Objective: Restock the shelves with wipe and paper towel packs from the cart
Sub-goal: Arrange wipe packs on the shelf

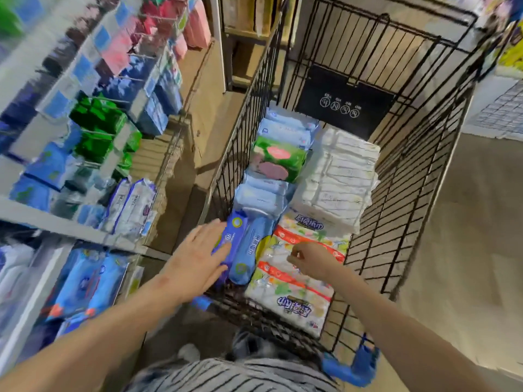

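A black wire cart (pixel 410 207) is stood just beside the shelves (pixel 70 222), which are seen blurred at the left and are filled with blue, green and pink packs. Along the cart's left wall a row of pale blue wipe packs (pixel 263 196) is laid, and a green pack (pixel 278 157) is rested on top of them. At the near left corner two dark blue packs (pixel 236 230) are stood on edge, side by side. The far right is taken up by stacked white paper towel packs (pixel 339 171). Nearer, a printed pack (pixel 294 281) with orange-red bands is laid flat, just beside the dark blue ones.
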